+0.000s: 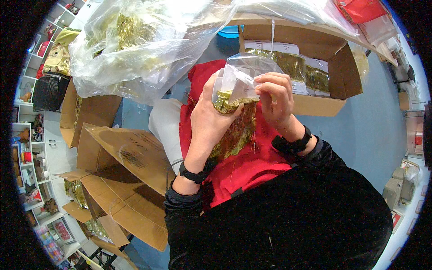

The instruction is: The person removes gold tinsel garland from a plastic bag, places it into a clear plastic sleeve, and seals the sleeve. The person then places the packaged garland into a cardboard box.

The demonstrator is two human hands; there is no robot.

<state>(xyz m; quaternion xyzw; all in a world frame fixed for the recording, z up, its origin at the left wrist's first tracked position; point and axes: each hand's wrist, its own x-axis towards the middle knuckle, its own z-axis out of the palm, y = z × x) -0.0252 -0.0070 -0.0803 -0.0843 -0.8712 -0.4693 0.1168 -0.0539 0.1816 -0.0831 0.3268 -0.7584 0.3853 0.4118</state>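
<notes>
My left hand grips a folded bundle of gold foil fringe, whose shiny strands hang down over a red apron. A white card with small print stands against the top of the bundle. Around the card and above it spreads a clear plastic bag. The fingertips of my right hand pinch the bag near a whitish strip at the card's edge. Whether they also touch the card cannot be told. Part of the bundle is hidden behind my left fingers.
Ahead on the right, an open cardboard box holds several bagged gold fringes. A large clear sack of gold fringe hangs at the tabletop's left. More open cartons stand at my left, before shelves. A blue tub sits beyond.
</notes>
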